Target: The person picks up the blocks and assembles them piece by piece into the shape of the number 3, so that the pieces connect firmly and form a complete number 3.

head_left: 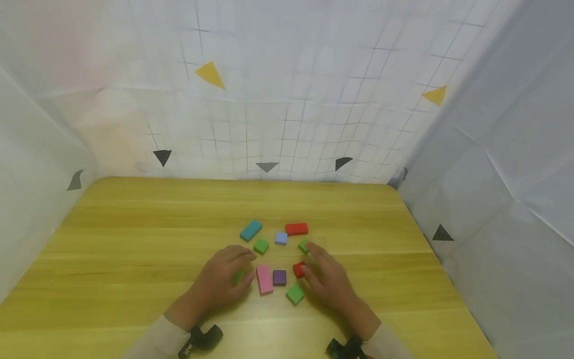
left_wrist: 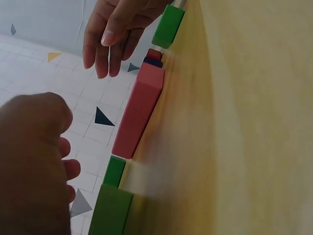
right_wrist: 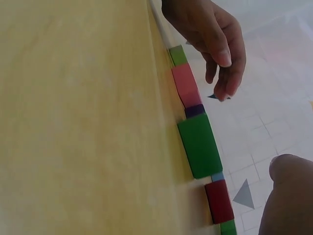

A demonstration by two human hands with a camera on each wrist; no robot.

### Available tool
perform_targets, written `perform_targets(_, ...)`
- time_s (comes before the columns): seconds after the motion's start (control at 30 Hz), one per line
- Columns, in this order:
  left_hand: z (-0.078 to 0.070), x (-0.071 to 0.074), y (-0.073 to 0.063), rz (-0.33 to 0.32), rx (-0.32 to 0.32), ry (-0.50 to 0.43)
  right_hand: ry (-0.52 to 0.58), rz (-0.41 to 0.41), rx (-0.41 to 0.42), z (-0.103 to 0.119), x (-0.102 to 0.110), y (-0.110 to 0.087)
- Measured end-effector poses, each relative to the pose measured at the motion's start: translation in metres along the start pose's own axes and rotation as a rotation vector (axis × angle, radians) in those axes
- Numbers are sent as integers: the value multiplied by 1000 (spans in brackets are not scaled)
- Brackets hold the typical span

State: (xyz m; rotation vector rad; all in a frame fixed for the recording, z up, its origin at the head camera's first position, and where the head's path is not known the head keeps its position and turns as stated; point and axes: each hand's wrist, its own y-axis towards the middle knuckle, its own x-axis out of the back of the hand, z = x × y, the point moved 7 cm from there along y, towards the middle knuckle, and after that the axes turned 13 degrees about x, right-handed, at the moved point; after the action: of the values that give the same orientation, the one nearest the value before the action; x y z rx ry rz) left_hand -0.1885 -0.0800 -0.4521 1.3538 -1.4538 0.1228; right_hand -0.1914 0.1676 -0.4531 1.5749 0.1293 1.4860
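Observation:
Several coloured blocks lie loosely scattered on the table. My left hand hovers over their left side with fingers loosely bent, holding nothing. Under it, a green block is partly hidden, and a pink block lies just right of its fingertips. Next to the pink one sits a purple block. On the right, my right hand is held with relaxed, spread fingers above the blocks, gripping nothing. Its thumb overlaps a small red block, and its index finger a green block. Another green block lies nearer me.
Farther back lie a teal block, a green block, a light blue block and a long red block. The wooden table ends at a white patterned sheet, with more sheeting at both sides.

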Motion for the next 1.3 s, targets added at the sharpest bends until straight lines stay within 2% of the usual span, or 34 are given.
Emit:
perform_targets(0.27,-6,-2,0,44,-4,-11,-3,-8,53,8,-3,3)
perform_targets(0.53,-13,-7,-3,20,-53,-7,30,-31,103,16,-3,6)
perform_targets(0.7,-18,-10,-3,11,-68,-4,38,-23,91,15,-4,6)
perform_targets(1.0,-21,-10,-3,19,-47,-29,55,16,58,16,-8,5)
perform_targets(1.3,-25,-9,-3,-2,-48,-76,48,8,77,18,-10,5)
